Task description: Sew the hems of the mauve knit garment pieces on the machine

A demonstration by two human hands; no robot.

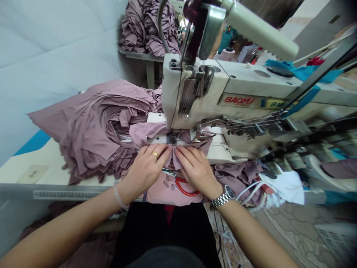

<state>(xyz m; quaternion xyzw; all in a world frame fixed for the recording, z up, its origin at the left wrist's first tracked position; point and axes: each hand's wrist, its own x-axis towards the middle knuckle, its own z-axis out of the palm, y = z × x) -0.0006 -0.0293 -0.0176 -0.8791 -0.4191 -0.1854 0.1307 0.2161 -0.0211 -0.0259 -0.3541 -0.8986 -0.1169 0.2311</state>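
A mauve fabric piece [150, 132] lies under the presser foot [175, 137] of a white sewing machine [195, 96]. My left hand [147, 165], wearing a gold ring, presses its fingers on the fabric just left of the foot. On the right side, my right hand [195, 167] has its fingers together on the same cloth, close to the foot. The fingertips of both hands nearly meet in front of the needle area. Between my wrists, red-handled scissors [185, 188] lie on a pink cloth pad [161, 193], partly covered by my right hand.
A big stack of mauve fabric pieces [97, 126] covers the table [19, 165] on the left. More mauve fabric [237, 176] and a white cloth [287, 186] lie at the right. Another fabric heap [150, 26] stands behind. Threads run along the machine's arm.
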